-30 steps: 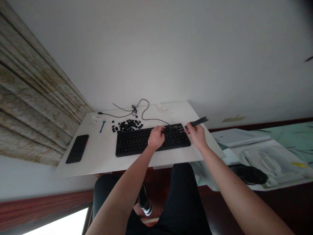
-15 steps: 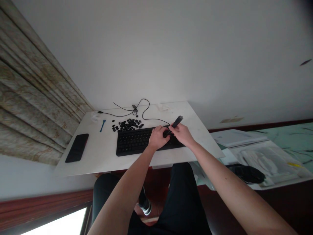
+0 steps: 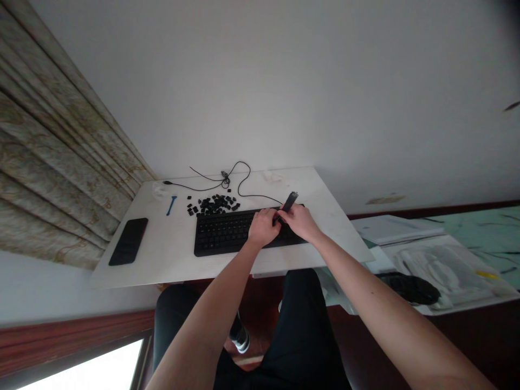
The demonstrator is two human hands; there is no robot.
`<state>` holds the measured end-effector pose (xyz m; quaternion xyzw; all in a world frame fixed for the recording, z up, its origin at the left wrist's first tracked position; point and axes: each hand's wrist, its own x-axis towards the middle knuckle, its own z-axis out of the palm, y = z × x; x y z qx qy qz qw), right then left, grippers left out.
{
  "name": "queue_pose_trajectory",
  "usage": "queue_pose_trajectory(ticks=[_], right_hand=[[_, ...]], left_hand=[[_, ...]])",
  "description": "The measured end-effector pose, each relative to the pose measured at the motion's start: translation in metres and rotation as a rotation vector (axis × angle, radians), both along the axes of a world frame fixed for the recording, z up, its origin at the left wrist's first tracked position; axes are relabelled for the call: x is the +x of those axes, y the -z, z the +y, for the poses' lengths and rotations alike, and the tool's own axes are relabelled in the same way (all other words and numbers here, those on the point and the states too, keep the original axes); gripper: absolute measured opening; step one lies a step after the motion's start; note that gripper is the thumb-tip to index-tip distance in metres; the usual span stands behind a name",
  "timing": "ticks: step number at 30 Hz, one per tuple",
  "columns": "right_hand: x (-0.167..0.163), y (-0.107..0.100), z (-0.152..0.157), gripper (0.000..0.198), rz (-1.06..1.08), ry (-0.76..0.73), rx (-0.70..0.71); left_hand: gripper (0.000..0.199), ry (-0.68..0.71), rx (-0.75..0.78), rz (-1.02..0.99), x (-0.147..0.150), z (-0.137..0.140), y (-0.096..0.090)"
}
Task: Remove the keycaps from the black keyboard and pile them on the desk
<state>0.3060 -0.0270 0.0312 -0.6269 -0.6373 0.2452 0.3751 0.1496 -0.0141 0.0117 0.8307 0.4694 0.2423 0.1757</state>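
Note:
A black keyboard (image 3: 225,233) lies along the front of the white table, partly covered by both hands. My right hand (image 3: 301,221) is closed round a dark stick-like tool (image 3: 290,201). Its rough-looking end sticks up above the fingers, and its lower end points down at the keyboard's right part. Beside it, my left hand (image 3: 264,226) rests over the keys with fingers curled together at the tool's lower end. Whatever those fingertips hold is hidden. Loose black keycaps (image 3: 215,205) lie in a heap behind the keyboard's left half.
A black cable (image 3: 260,195) runs from behind the keyboard to a tied bundle. To the left are a blue tool (image 3: 171,206) and a dark phone (image 3: 128,241). A black mouse (image 3: 410,288) sits on plastic-wrapped items at the right. Curtains hang on the left.
My right hand has tipped the tool more upright and brought it slightly left, closer to my left fingers. My left hand stays over the keys. The view has shifted slightly.

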Motion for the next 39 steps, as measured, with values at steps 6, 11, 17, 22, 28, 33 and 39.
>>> queue_pose_trajectory(ticks=[6, 11, 17, 22, 28, 33, 39], right_hand=[[0.004, 0.004, -0.014, 0.019, 0.132, -0.035, 0.032], [0.004, 0.001, -0.019, 0.018, 0.059, -0.188, 0.075], [0.004, 0.003, -0.025, 0.017, -0.185, -0.230, 0.158], [0.003, 0.005, -0.031, 0.017, -0.304, -0.238, 0.227], [0.002, 0.009, -0.032, 0.020, -0.341, -0.234, 0.276], [0.002, 0.012, -0.034, 0.021, -0.367, -0.260, 0.309], [-0.001, -0.003, -0.037, 0.020, -0.328, -0.260, 0.387]], left_hand=[[0.030, 0.079, 0.004, 0.063, 0.001, 0.002, 0.003], [0.029, 0.106, -0.009, 0.116, -0.001, 0.004, 0.005], [0.026, 0.135, -0.008, 0.178, -0.002, 0.002, 0.001], [0.025, 0.139, -0.011, 0.215, -0.002, 0.000, -0.002], [0.024, 0.146, 0.015, 0.214, -0.002, -0.001, -0.001], [0.023, 0.134, 0.017, 0.223, -0.002, -0.003, -0.002], [0.025, 0.146, 0.020, 0.236, -0.001, -0.003, 0.000]])
